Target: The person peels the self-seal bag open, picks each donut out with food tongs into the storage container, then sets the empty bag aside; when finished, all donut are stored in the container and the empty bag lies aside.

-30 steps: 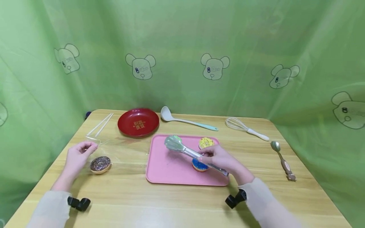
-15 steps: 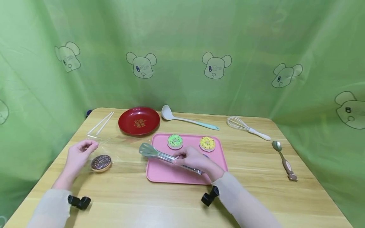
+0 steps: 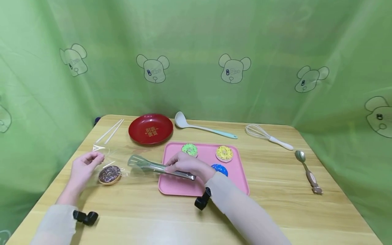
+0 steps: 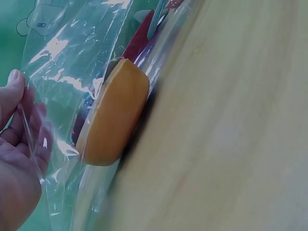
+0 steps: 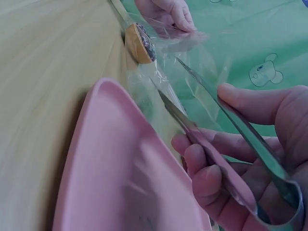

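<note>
In the head view my left hand (image 3: pixel 85 165) pinches the edge of a clear plastic bag (image 4: pixel 62 72) between thumb and fingers. A chocolate doughnut with sprinkles (image 3: pixel 109 174) lies on the table beside that hand, seemingly inside the bag. Metal tongs (image 3: pixel 153 166) are gripped by my right hand (image 3: pixel 189 164) above the pink tray's left part. Their arms stand apart in the right wrist view, with nothing between the tips, which point at the bag and doughnut. On the pink tray (image 3: pixel 171 189) are green (image 3: pixel 190 149), yellow (image 3: pixel 224 153) and blue (image 3: pixel 219 169) doughnuts, the green and blue ones partly hidden.
Behind the bag are white chopsticks (image 3: pixel 111 131) and a red plate (image 3: pixel 150 129). A ladle (image 3: pixel 202 128) lies along the back, a whisk (image 3: pixel 267 136) at the back right, and a spoon (image 3: pixel 308 172) near the right edge. Green curtains (image 3: pixel 196 30) enclose the table.
My right hand has carried the tongs left, from over the tray's doughnuts towards the bag. The tongs hold nothing. My left hand stays nearly still, pinching the bag.
</note>
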Motion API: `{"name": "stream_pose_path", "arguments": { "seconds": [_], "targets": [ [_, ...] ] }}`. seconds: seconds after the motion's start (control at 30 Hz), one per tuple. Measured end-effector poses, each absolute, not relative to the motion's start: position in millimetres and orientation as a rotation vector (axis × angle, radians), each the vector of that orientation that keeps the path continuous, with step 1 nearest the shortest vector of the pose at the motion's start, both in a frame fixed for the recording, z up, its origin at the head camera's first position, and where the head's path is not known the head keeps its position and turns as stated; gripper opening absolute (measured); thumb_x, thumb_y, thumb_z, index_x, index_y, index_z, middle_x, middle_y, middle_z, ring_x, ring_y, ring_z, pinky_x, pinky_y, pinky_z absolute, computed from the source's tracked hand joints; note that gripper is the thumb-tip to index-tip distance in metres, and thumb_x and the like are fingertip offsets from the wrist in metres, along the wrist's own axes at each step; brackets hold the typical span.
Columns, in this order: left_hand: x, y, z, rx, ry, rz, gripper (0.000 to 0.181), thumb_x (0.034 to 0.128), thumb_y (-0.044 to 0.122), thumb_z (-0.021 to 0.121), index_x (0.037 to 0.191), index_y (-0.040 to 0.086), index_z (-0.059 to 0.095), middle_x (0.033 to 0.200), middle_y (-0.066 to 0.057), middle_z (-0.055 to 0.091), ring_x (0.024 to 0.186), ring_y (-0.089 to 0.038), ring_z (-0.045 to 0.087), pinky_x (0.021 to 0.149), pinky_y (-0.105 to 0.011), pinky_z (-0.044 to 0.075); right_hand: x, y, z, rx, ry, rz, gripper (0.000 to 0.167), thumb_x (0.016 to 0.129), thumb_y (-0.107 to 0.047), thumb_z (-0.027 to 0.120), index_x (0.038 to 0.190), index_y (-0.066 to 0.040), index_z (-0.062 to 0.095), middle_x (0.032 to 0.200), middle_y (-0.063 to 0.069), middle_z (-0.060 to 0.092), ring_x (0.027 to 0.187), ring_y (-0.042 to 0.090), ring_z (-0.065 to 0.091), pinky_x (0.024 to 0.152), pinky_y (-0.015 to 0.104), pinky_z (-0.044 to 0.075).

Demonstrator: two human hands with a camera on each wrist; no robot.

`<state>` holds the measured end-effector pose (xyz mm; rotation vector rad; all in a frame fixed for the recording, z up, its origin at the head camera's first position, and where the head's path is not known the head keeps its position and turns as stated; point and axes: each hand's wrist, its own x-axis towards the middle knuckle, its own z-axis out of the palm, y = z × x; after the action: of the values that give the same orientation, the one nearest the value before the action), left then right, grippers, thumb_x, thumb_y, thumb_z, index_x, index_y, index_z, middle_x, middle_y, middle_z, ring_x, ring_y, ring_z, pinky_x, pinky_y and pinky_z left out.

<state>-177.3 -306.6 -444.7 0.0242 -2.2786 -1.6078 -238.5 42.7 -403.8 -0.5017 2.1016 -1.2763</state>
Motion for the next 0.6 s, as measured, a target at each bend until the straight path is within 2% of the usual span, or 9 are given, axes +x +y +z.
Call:
{"name": "stream_pose_path", "arguments": {
  "seconds": [0.1, 0.3, 0.6],
  "targets": [
    [-176, -307, -445, 0.013, -2.271, -1.62, 0.013, 0.0904, 0.018, 0.062, 0.095, 0.005, 0.064, 0.084, 0.008, 0.065, 0.077, -0.005, 0.058, 0.071, -0.013, 0.047, -240, 34, -405, -0.491, 2.095, -1.251, 0.017, 0.079, -0.016, 0.072, 0.095, -0.008, 0.071, 0.08, 0.01, 0.068, 0.061, 0.02, 0.06, 0.052, 0.027, 0.05],
    [-177, -306, -447, 0.003, -2.25, -1.654, 0.013, 0.0898, 0.018, 0.063, 0.094, 0.006, 0.065, 0.084, 0.005, 0.065, 0.077, -0.004, 0.057, 0.071, -0.013, 0.048, -242, 24, -406, -0.48, 2.041, -1.228, 0.016, 0.08, -0.016, 0.072, 0.094, -0.007, 0.071, 0.079, 0.015, 0.067, 0.06, 0.023, 0.06, 0.051, 0.029, 0.051],
    [-174, -308, -447, -0.024, -2.249, -1.657, 0.009, 0.0897, 0.015, 0.063, 0.094, 0.007, 0.065, 0.083, 0.013, 0.063, 0.077, -0.002, 0.057, 0.071, -0.013, 0.047, -248, 12, -403, -0.496, 1.991, -1.134, 0.022, 0.081, -0.021, 0.071, 0.099, -0.009, 0.071, 0.08, 0.01, 0.068, 0.063, 0.024, 0.06, 0.056, 0.029, 0.051]
  ]
}}
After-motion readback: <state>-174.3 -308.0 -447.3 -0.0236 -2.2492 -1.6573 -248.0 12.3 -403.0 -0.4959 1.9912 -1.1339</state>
